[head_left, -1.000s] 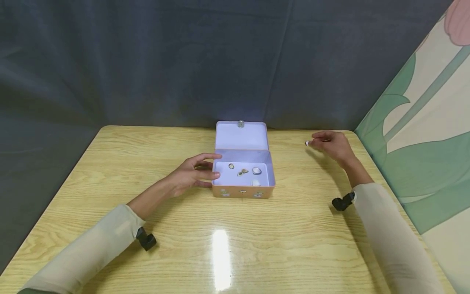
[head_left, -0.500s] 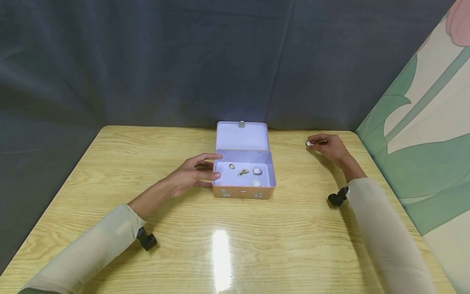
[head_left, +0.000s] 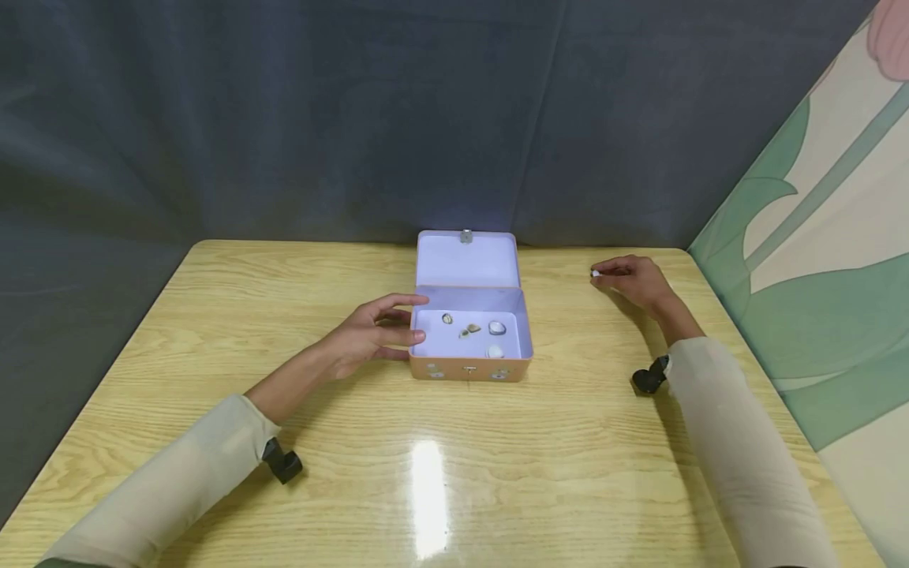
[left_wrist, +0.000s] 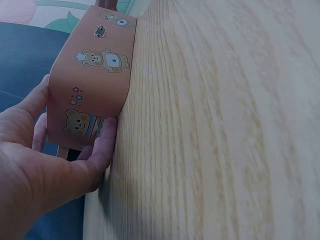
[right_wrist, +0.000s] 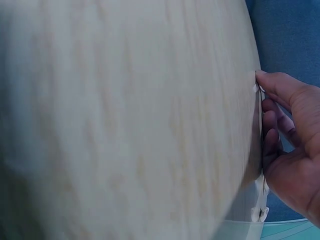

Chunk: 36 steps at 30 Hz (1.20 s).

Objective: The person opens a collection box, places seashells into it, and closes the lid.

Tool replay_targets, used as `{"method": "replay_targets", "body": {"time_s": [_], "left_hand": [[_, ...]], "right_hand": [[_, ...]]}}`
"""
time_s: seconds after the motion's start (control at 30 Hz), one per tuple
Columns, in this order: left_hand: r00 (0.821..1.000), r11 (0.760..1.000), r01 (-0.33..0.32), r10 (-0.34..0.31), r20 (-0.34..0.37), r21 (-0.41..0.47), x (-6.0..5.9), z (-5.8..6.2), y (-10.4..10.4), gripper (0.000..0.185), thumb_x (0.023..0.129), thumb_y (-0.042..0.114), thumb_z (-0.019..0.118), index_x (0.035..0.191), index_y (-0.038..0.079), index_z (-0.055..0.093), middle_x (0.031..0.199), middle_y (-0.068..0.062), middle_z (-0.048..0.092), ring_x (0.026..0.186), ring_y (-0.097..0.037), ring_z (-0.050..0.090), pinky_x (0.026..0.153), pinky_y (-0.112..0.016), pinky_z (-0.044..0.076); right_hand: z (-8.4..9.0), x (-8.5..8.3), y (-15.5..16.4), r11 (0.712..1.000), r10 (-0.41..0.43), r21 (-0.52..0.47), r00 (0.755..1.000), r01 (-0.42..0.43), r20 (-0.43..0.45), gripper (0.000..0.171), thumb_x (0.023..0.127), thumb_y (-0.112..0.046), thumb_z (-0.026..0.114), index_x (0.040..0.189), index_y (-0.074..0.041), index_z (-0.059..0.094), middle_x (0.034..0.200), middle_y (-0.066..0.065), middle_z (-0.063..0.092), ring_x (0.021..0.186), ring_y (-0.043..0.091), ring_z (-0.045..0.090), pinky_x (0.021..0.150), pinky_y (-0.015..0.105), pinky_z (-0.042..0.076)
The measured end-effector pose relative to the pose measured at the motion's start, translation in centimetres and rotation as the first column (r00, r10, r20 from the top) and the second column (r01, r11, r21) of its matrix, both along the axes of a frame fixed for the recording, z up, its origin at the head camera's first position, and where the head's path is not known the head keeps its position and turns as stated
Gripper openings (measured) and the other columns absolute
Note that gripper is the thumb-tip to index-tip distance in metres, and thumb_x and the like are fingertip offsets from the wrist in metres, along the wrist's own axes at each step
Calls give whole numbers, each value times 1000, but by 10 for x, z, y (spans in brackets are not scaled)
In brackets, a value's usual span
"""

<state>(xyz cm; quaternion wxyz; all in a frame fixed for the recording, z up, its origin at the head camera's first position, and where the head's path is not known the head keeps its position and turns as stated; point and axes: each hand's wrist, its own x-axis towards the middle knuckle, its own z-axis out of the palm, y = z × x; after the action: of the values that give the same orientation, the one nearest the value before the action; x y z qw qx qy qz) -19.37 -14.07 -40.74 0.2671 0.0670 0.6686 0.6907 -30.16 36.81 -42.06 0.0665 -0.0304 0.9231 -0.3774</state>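
Head view, box: an orange tin box (head_left: 469, 369) stands at the middle of the wooden table (head_left: 213, 331), with its lid (head_left: 466, 259) open and tilted back toward the dark curtain (head_left: 284, 118).
Box contents: four small shells (head_left: 496, 328) lie apart on the pale floor of the box; finer detail is too small to tell.
Left hand: the left hand (head_left: 369, 333) rests on the table against the box's left end, thumb at the far wall and fingers at the near corner, curled round that end.
Left wrist view: the thumb and fingers (left_wrist: 102, 145) bracket the box's end panel, which shows cartoon bear prints (left_wrist: 111, 60).
Right hand: the right hand (head_left: 634, 279) sits near the far right corner of the table, well apart from the box, fingertips pinching a small white shell (head_left: 595, 273) at table level.
Right wrist view: fingers (right_wrist: 280, 90) are bent, tips touching the tabletop; the pinched item is not clear here.
Surroundings: a floral panel (head_left: 817, 252) stands just beside the table's right edge.
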Motion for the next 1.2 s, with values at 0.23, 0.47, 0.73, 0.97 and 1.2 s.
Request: {"method": "replay_targets", "body": {"time_s": [0.23,0.47,0.73,0.97,1.2], "left_hand": [[1000,1000,5,-5,1,-5,0,0,-1,69,104,3,79,167,17,54,160,-26,47,119,-24,70,101,-41,70],[1000,1000,1,-1,-1,-4,-1,0,-1,70,103,2,79,167,16,54,160,-27,47,119,-24,70,101,-42,70],[1000,1000,0,0,5,-5,-1,-1,-1,70,103,1,78,167,16,53,160,-27,47,119,-24,70,101,-43,70],[1000,1000,3,-3,1,-4,0,-1,-2,70,104,2,78,168,16,53,161,-27,47,118,-23,71,100,-41,70],[1000,1000,3,-3,3,-6,0,-3,-3,70,104,2,78,168,16,53,161,-27,47,119,-23,71,101,-41,70]], "right_hand": [[1,3,-1,998,13,60,1000,-12,-22,51,112,-39,73,148,-3,73,149,25,70,95,-11,60,85,10,50],[1,4,-2,998,-31,56,998,34,-52,49,114,-40,69,146,-2,73,145,25,73,104,0,61,88,15,49],[4,13,-7,999,-30,36,996,33,-86,48,114,-38,69,144,-1,74,130,16,81,97,-5,61,82,13,49],[5,24,-14,1000,-25,15,996,27,-91,48,114,-42,68,143,-4,76,128,14,82,99,1,66,79,13,53],[3,32,-24,1000,-1,-11,994,0,-111,46,114,-38,69,141,-2,76,127,17,82,95,-3,67,77,13,55]]}}
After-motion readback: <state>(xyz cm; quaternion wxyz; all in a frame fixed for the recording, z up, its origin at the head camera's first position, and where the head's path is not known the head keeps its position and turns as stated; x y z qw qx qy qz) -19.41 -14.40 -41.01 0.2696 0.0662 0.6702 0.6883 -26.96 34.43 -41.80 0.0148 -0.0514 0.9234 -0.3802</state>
